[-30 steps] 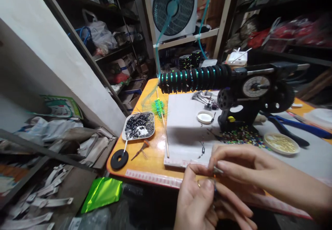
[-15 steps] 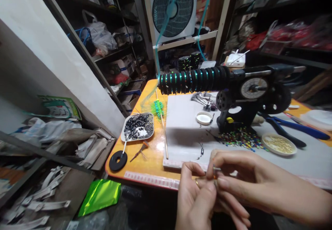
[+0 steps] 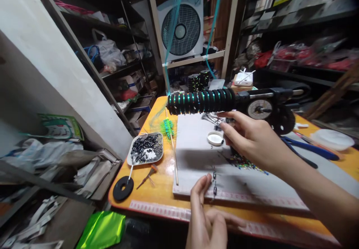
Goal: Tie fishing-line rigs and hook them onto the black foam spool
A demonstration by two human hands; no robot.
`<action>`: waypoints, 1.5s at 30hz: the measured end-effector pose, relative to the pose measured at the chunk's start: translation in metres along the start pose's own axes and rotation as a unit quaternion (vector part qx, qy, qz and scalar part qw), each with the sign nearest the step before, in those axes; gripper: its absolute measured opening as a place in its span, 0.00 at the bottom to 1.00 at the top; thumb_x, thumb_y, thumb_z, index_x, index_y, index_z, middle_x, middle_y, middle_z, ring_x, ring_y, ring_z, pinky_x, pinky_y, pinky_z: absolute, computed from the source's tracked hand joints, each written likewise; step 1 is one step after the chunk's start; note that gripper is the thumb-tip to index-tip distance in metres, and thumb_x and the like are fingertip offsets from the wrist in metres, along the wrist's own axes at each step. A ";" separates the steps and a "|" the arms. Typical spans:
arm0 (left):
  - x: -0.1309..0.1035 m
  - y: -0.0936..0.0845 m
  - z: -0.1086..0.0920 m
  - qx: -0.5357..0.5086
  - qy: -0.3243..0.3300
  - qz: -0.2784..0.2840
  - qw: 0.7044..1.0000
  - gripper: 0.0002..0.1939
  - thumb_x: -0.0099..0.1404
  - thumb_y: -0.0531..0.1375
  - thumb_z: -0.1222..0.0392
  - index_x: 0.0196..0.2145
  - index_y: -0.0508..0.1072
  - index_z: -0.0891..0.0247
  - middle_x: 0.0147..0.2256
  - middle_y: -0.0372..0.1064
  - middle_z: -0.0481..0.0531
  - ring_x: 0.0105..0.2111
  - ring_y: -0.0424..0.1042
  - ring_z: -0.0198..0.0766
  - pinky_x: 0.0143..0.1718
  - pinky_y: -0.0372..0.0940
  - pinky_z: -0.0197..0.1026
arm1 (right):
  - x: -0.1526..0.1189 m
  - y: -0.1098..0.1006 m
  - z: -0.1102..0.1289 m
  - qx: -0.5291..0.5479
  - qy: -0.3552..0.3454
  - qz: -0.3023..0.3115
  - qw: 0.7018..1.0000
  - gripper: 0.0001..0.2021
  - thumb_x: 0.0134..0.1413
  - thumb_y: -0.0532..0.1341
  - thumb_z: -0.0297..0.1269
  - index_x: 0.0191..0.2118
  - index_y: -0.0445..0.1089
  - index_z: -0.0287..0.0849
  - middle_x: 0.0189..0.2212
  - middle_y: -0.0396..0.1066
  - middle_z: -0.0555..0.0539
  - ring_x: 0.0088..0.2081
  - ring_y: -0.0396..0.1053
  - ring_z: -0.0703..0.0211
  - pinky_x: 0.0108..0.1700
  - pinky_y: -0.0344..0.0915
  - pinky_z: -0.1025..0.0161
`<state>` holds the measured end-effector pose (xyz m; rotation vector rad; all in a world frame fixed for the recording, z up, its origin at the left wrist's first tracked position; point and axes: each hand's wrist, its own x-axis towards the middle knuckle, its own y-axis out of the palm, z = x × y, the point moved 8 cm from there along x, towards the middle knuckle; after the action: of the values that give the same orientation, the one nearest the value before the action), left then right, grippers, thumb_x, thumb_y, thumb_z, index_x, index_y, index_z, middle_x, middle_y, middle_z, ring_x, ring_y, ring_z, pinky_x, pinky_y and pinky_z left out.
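Observation:
My right hand [image 3: 249, 137] is stretched forward over the grey board [image 3: 193, 148]. Its thumb and index finger are apart, and the fingertips are beside a small heap of silver wire-like pieces [image 3: 209, 119]. No held object shows in it. My left hand [image 3: 206, 215] is at the board's front edge, its index finger raised and other fingers stretched to the right; it appears to hold nothing. Just past its index fingertip, a small black piece with fine wire ends [image 3: 214, 175] lies on the board, and a similar black piece [image 3: 215, 191] lies nearer the edge.
A black machine with a ringed roller [image 3: 200, 101] spans the board; colourful beads [image 3: 249, 163] lie below it. A shallow white dish [image 3: 215, 138] is nearby. To the left are a tray of black pieces [image 3: 146, 148], a stick with green bristles [image 3: 168, 128] and a black disc [image 3: 123, 189]. Blue-handled pliers [image 3: 314, 148] lie right.
My hands have parted. The right has moved forward to the silver pieces; the left has opened near the front edge. A second black piece now shows on the board, and the view has shifted slightly.

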<state>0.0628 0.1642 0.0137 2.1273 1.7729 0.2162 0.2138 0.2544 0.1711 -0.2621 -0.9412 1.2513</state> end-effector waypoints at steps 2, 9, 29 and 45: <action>-0.004 -0.003 -0.004 0.046 -0.001 -0.020 0.999 0.31 0.68 0.58 0.57 0.65 0.49 0.55 0.60 0.66 0.66 0.31 0.78 0.37 0.39 0.70 0.42 | 0.001 -0.006 0.004 -0.019 -0.005 -0.045 0.999 0.13 0.64 0.55 0.44 0.46 0.68 0.41 0.21 0.71 0.48 0.23 0.65 0.57 0.30 0.57 0.59; 0.000 0.016 -0.038 0.094 0.023 -0.006 0.995 0.22 0.72 0.54 0.60 0.62 0.58 0.61 0.29 0.74 0.52 0.33 0.74 0.41 0.39 0.65 0.41 | 0.009 -0.002 0.003 -0.003 -0.004 -0.038 0.999 0.11 0.61 0.57 0.42 0.38 0.73 0.41 0.19 0.70 0.48 0.22 0.65 0.57 0.30 0.56 0.60; 0.064 0.081 -0.101 0.061 0.096 0.135 0.984 0.20 0.73 0.51 0.56 0.24 0.68 0.63 0.25 0.68 0.51 0.31 0.68 0.37 0.41 0.63 0.41 | -0.001 0.012 -0.008 0.372 0.176 0.191 0.891 0.23 0.51 0.67 0.55 0.42 0.76 0.38 0.13 0.58 0.56 0.13 0.45 0.72 0.14 0.37 0.70; 0.024 0.079 -0.049 -0.239 -0.147 0.284 0.917 0.21 0.65 0.61 0.45 0.36 0.79 0.69 0.31 0.82 0.59 0.30 0.83 0.43 0.35 0.75 0.39 | -0.013 0.033 -0.010 0.522 0.225 0.235 0.788 0.13 0.58 0.65 0.46 0.37 0.74 0.39 0.17 0.66 0.54 0.10 0.48 0.78 0.11 0.44 0.79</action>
<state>0.1233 0.1843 0.0856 2.1008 0.7946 0.4035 0.1983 0.2573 0.1376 0.1126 0.3403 1.8766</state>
